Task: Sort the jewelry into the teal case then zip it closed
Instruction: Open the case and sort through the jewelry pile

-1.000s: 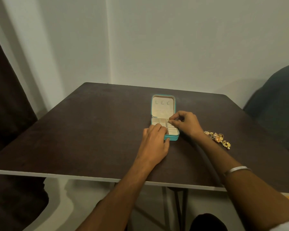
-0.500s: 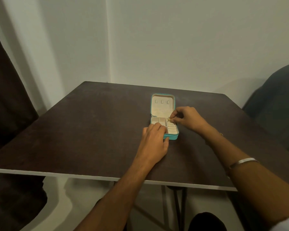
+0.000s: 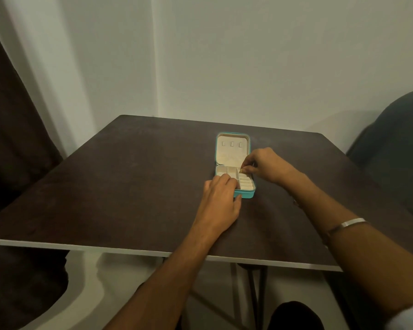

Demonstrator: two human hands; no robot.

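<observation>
The teal case lies open on the dark table, its cream-lined lid flat behind the tray of compartments. My left hand rests on the case's front left corner, fingers on the tray. My right hand hovers over the tray's right rear compartment, thumb and fingers pinched on a small gold piece of jewelry. The remaining pile of jewelry is hidden behind my right forearm; only a small glint shows at the arm's edge.
A silver bangle sits on my right forearm. A dark upholstered chair stands at the table's right side, a dark curtain at the left. The table's white front edge is near me.
My right hand has lifted slightly toward the rear of the tray, still pinching the gold piece. My right forearm now covers the jewelry pile that showed one second ago. The left hand stayed put.
</observation>
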